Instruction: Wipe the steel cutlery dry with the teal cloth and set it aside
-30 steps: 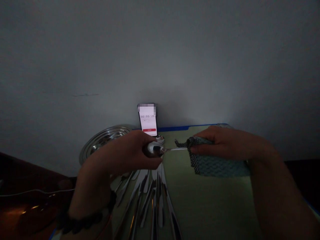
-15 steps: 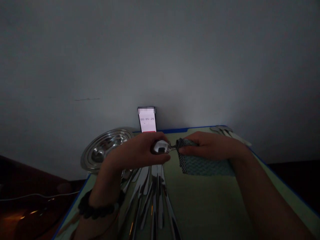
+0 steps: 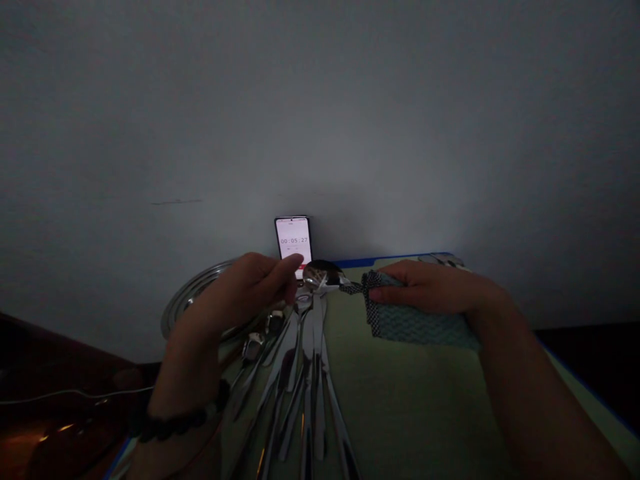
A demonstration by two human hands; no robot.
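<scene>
My right hand (image 3: 425, 287) is closed around a folded green cloth (image 3: 425, 330) with a dark checked edge. The handle of a spoon (image 3: 324, 273) runs into that cloth, and its shiny bowl points left. Just left of the bowl is my left hand (image 3: 250, 287), apart from the spoon, holding nothing, with the thumb stretched out and the other fingers partly curled. Beneath the hands lies a fan of table knives (image 3: 316, 373) on the pale green table (image 3: 410, 400). Some more spoons (image 3: 253, 347) lie at its left side.
A phone (image 3: 293, 239) showing a running timer leans on the grey wall (image 3: 320, 120). Behind my left hand is a metal bowl (image 3: 175, 310). Some forks (image 3: 440, 259) lie at the back right. Blue tape (image 3: 367, 261) edges the table.
My left hand has let go of the spoon's bowl and moved left. The right hand came inward, then shifted slightly back right, still gripping cloth and spoon. The spoon's bowl has turned.
</scene>
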